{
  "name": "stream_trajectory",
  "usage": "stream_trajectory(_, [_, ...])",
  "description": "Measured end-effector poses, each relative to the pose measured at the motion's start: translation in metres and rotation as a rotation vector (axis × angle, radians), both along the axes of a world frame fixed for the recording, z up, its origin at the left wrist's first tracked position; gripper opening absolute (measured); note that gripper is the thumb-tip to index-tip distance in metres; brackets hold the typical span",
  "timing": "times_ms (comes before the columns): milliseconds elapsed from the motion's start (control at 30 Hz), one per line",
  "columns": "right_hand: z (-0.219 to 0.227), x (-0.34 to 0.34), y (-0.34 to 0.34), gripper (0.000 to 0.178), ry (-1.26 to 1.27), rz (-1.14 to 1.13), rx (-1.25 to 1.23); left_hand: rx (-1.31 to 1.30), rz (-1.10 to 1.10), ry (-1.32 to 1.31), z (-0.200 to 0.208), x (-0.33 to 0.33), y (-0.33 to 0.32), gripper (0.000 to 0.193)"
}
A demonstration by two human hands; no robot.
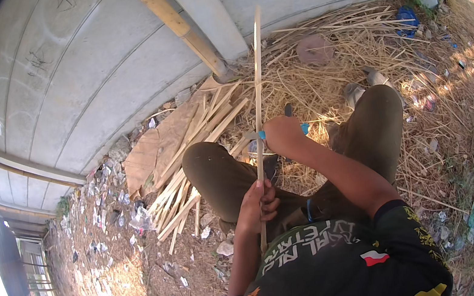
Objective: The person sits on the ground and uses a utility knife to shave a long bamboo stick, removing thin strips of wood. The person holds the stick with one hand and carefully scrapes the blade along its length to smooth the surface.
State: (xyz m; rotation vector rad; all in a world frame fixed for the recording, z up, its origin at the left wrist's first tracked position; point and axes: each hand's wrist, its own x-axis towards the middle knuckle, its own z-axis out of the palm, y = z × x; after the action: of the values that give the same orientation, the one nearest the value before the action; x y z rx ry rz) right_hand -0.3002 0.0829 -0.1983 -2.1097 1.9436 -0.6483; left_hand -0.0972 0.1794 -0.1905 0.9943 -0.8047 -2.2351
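Note:
A long, pale bamboo strip (258,83) stands nearly upright in front of me, its lower end close to my shirt. My left hand (256,207) is closed round its lower part. Higher up, my right hand (284,137) is a fist round a blue-handled knife (305,128); blue shows on both sides of the fist. A short grey piece, apparently the blade, lies across the strip at its left edge. The fingers hide most of the handle. My bent knees are on either side of both hands.
Split bamboo strips (214,120) lie piled on a brown sheet (148,149) to the left. Straw-like shavings (290,91) and more strips cover the ground ahead. A bamboo pole (180,31) leans by the grey wall (94,53). Blue plastic (407,21) lies far right; litter is scattered left.

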Motion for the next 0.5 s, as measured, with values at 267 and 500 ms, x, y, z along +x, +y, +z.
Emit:
stream_trajectory(267, [-0.01, 0.002, 0.006, 0.012, 0.051, 0.044, 0.03, -0.071, -0.028, -0.155, -0.004, 0.0, 0.004, 0.036])
stream_trajectory(500, [-0.024, -0.024, -0.023, 0.013, 0.075, -0.192, 0.013, -0.161, -0.061, -0.281, -0.011, -0.009, 0.006, 0.033])
